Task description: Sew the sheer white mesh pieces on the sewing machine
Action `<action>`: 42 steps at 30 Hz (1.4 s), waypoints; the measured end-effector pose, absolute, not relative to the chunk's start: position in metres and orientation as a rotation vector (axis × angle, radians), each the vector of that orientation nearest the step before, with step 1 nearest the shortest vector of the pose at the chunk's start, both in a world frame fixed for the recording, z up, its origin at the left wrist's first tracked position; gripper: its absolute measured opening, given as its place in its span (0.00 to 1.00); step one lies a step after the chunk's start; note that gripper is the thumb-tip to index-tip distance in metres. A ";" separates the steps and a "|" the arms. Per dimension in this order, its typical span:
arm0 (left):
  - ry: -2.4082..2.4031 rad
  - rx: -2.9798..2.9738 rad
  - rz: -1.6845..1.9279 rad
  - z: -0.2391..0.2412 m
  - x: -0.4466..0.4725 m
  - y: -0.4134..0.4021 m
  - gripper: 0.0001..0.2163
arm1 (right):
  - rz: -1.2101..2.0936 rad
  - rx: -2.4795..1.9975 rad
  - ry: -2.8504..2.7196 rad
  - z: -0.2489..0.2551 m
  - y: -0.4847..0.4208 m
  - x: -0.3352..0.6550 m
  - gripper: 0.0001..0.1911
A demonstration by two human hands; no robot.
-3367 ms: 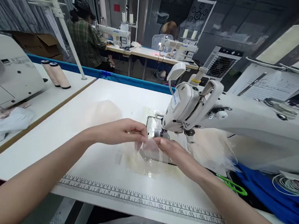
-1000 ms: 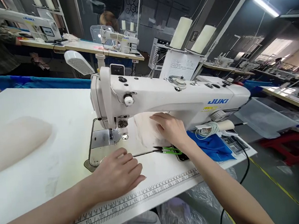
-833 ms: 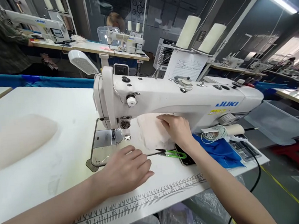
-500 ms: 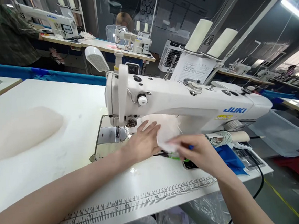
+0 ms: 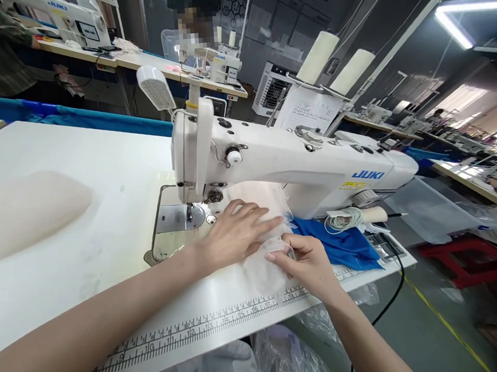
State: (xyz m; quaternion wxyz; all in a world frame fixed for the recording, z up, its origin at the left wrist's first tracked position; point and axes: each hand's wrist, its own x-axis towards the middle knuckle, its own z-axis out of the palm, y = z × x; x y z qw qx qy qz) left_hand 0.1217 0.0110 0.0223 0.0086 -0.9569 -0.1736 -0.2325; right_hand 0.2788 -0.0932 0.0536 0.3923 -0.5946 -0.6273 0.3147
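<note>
My left hand (image 5: 241, 232) lies on a thin pale fabric (image 5: 266, 273), fingers spread, just right of the needle area of a white sewing machine (image 5: 280, 155). My right hand (image 5: 308, 261) pinches the fabric's right side between thumb and fingers. The sheer fabric extends from under the machine arm towards the front of the table. To the left of my hand, the presser foot (image 5: 189, 212) stands over the metal needle plate (image 5: 173, 219), with no fabric visible beneath it.
A blue cloth (image 5: 339, 242) lies right of my right hand, near a coil of pale cord (image 5: 343, 220). Another pale fabric piece (image 5: 31, 211) rests on the left tabletop. A printed ruler (image 5: 191, 332) follows the front edge. Thread cones (image 5: 318, 57) stand behind the machine.
My right hand has drawn the fabric towards the front edge, spreading it over the table. A green-edged item beside that hand no longer shows; more blue cloth does. My left hand stays nearly in place.
</note>
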 end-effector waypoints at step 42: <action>-2.111 -3.627 -0.721 0.051 -0.028 -0.034 0.27 | 1.826 -1.092 -1.428 0.048 -0.047 0.197 0.15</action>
